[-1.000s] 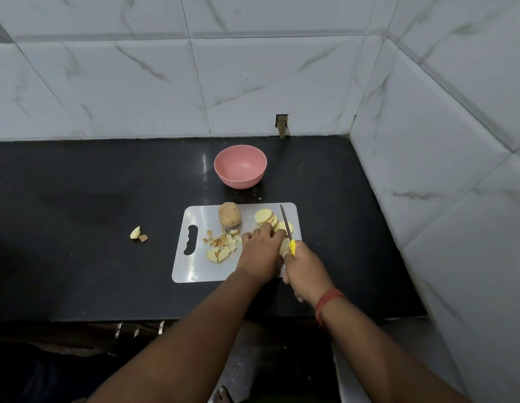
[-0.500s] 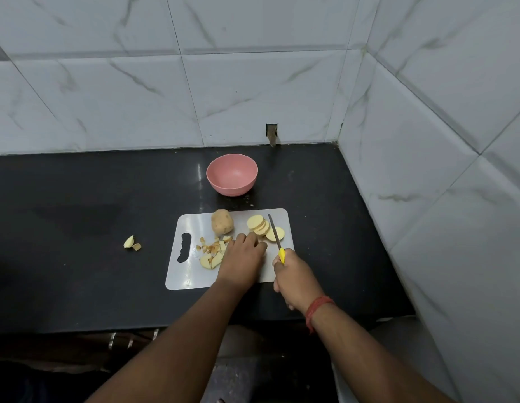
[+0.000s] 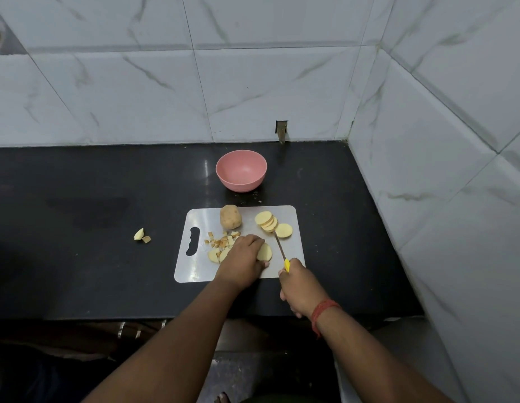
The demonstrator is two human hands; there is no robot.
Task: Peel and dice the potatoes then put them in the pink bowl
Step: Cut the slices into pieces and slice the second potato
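Potato slice [image 3: 264,252] lay near the cutting board's [image 3: 293,257] front edge, our left hand [image 3: 243,260] curled over it, fingertips pinching it steady. Our right hand [image 3: 300,287] wrapped the knife's [image 3: 281,249] yellow handle, blade just beside the slice, seemingly placed for dicing. More slices [image 3: 272,223] waited by the far right corner; the pink bowl [image 3: 241,170] sat beyond the board's far edge, empty.

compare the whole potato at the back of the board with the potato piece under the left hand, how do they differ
The whole potato is uncut with brown skin all over; the potato piece shows a pale yellow cut face.
The whole potato stands free, touched by nothing; the potato piece is held by the left hand.
The whole potato looks bulkier; the potato piece is only a remnant.
Both rest on the cutting board.
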